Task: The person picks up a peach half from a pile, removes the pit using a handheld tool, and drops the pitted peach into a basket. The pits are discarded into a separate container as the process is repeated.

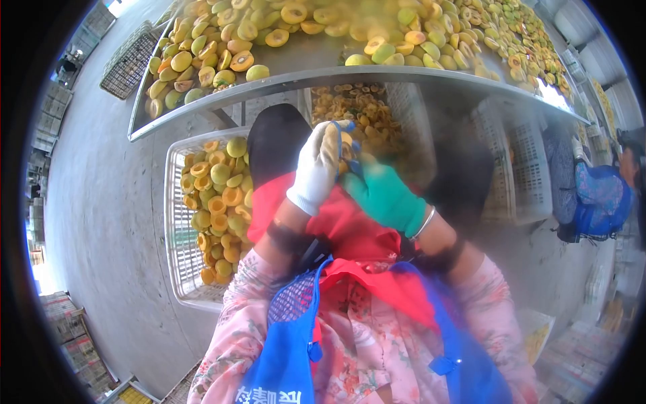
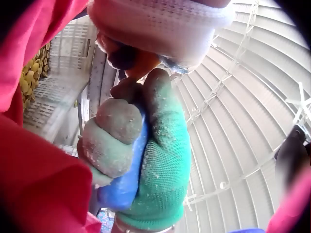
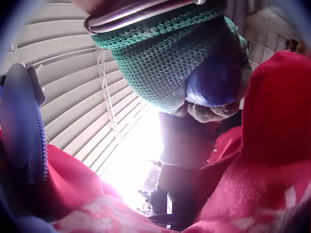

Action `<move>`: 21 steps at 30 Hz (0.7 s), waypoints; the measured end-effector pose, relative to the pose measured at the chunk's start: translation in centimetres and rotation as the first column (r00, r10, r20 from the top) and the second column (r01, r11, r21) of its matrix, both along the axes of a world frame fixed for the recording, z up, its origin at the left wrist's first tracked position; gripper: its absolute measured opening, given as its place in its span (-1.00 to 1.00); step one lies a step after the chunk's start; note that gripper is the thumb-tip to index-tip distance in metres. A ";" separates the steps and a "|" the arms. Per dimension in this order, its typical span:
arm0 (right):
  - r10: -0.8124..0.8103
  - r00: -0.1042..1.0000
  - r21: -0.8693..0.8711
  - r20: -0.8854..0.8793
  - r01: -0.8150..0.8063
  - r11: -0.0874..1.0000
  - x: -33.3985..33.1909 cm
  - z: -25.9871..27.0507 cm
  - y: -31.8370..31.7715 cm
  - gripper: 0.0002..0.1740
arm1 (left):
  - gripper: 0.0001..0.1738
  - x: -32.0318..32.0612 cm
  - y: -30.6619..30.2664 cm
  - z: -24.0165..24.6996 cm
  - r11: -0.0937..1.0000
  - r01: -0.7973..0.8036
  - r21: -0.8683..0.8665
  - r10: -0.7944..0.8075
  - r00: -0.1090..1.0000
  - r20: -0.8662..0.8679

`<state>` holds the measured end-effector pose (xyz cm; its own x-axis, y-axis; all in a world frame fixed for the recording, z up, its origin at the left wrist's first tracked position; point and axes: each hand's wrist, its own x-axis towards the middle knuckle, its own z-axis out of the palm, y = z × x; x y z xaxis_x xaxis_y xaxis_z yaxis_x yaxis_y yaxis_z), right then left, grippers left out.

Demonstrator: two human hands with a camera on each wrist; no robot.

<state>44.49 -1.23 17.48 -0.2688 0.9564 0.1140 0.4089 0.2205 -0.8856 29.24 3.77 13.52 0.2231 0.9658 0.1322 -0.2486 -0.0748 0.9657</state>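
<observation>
My left hand [image 1: 316, 165], in a white glove with blue on the fingers, grips a halved yellow fruit [image 1: 346, 145] that looks like a peach, over my lap. Close against it is my right hand [image 1: 387, 196] in a green knit glove. In the left wrist view, the right fingers curl around a thick blue handle [image 2: 124, 187]. Its butt end also pokes out of the fist in the right wrist view. The working end of this tool is hidden at the fruit, so I cannot tell its kind.
Ahead, a metal-edged table [image 1: 289, 75] bears heaps of halved fruit [image 1: 245, 30]. A white crate [image 1: 176, 236] of fruit halves stands at my left. Between my knees sits a container of brownish-yellow pieces [image 1: 350, 111]. More crates [image 1: 528, 168] and another person [image 1: 599, 195] are on the right.
</observation>
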 end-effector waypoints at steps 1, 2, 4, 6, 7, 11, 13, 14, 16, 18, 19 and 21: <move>0.013 1.000 -0.012 -0.007 -0.013 1.000 0.0 0.1 0.0 -0.65 | -0.38 0.2 -0.1 -0.1 0.999 -0.031 0.030 0.031 0.999 -0.018; 0.011 0.999 0.004 0.039 -0.011 1.000 0.1 -0.2 0.1 -0.66 | -0.37 0.3 -0.2 -0.2 0.996 -0.062 0.059 0.064 0.997 -0.036; 0.001 0.992 0.037 0.128 -0.006 0.999 0.0 -1.2 0.3 -0.67 | -0.32 0.5 -0.5 -0.3 0.996 -0.078 0.050 0.077 0.997 0.009; 0.023 0.980 0.024 0.197 -0.028 0.999 0.5 -1.0 0.4 -0.67 | -0.26 0.4 -0.7 -0.4 0.999 -0.047 0.016 0.046 0.997 0.064; 0.036 0.972 0.017 0.231 -0.041 0.999 0.6 -0.8 0.5 -0.68 | -0.24 0.4 -0.7 -0.5 0.999 -0.033 0.001 0.033 0.996 0.083; 0.029 0.999 -0.089 -0.046 -0.033 0.995 0.3 -1.1 0.1 -0.67 | -0.30 0.4 -0.9 -0.4 0.999 -0.032 -0.029 0.035 0.992 0.120; -0.024 0.987 -0.529 -0.157 -0.064 0.846 0.1 2.6 -0.3 -0.68 | -0.44 0.4 -0.9 0.1 0.997 -0.075 0.007 0.074 0.995 0.069; -0.006 0.986 -0.464 -0.167 -0.073 0.883 -0.1 2.0 -0.4 -0.68 | -0.45 0.4 -0.9 0.2 0.995 -0.093 0.032 0.093 0.996 0.017; 0.030 0.983 -0.321 -0.180 -0.087 0.943 -0.4 1.0 -0.4 -0.68 | -0.37 0.3 -0.8 0.4 0.990 -0.118 0.081 0.122 0.991 -0.050; 0.057 0.977 -0.467 -0.205 -0.149 0.872 0.0 1.7 -0.2 -0.69 | -0.28 0.3 -0.9 0.2 0.994 -0.091 0.058 0.093 0.995 -0.025; 0.073 0.973 -0.532 -0.218 -0.181 0.827 0.2 2.2 0.1 -0.70 | -0.29 0.1 -0.8 0.0 0.998 -0.058 0.017 0.058 0.998 0.017; -0.002 0.933 -0.645 -0.359 -0.247 0.723 0.4 2.5 0.2 -0.71 | -0.30 -0.2 -0.5 0.0 0.999 -0.001 -0.043 0.004 0.998 0.068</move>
<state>44.92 -1.00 20.00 -0.4572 0.7708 -0.4437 0.0961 -0.4531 -0.8863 29.05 3.30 13.54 0.2124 0.9715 0.1053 -0.3138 -0.0342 0.9489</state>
